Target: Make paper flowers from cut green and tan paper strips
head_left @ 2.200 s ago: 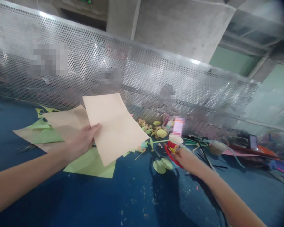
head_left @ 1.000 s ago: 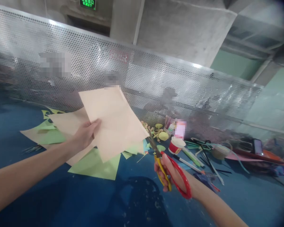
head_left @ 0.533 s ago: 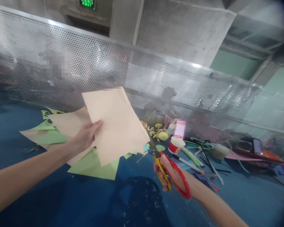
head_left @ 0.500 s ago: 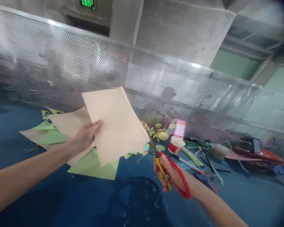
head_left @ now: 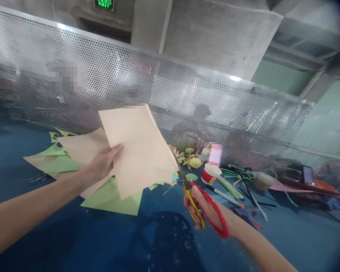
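A cream sheet of paper [head_left: 138, 147] is held up over the blue table, pinched at its left edge by my left hand [head_left: 109, 158], thumb on top. My right hand [head_left: 200, 206] grips a pair of scissors [head_left: 221, 215] with one red and one yellow handle. Their blades point up and left and meet the right edge of the sheet; how far apart they stand is hard to make out. Under my left hand lie more cream paper [head_left: 82, 145] and a green sheet [head_left: 117, 198].
A red and white paper cup [head_left: 211, 173] stands beyond the scissors, near a lit phone [head_left: 215, 154]. Markers [head_left: 229, 187], pipe cleaners and paper scraps [head_left: 195, 163] lie around it. A perforated metal panel [head_left: 102, 79] rises along the far side.
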`<state>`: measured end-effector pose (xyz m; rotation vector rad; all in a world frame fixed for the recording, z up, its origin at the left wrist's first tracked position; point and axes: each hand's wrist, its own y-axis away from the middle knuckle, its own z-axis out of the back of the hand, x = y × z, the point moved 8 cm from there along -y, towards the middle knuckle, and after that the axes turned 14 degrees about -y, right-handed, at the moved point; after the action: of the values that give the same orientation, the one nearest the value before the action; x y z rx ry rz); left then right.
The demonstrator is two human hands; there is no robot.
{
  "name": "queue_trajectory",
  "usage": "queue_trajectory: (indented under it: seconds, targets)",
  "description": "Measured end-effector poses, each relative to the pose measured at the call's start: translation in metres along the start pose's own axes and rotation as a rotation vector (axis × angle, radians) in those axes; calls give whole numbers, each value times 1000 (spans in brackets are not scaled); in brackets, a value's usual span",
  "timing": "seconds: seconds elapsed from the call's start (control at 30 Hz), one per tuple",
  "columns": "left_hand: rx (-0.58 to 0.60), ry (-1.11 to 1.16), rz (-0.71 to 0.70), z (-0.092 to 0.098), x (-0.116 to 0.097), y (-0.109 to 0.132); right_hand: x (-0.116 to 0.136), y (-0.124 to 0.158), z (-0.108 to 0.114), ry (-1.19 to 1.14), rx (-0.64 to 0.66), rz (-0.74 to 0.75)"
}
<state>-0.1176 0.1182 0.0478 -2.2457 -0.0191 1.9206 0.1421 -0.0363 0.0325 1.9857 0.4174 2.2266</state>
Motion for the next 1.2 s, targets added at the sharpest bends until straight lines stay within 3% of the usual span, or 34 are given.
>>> queue_trajectory:
  seconds: [0.97, 1.2]
  targets:
    - [-2, 13, -8, -2, -4, 2, 5, 4, -1, 93, 47, 73]
    - [10, 19, -16, -1, -3, 1, 8, 8, -4, 1, 31, 39]
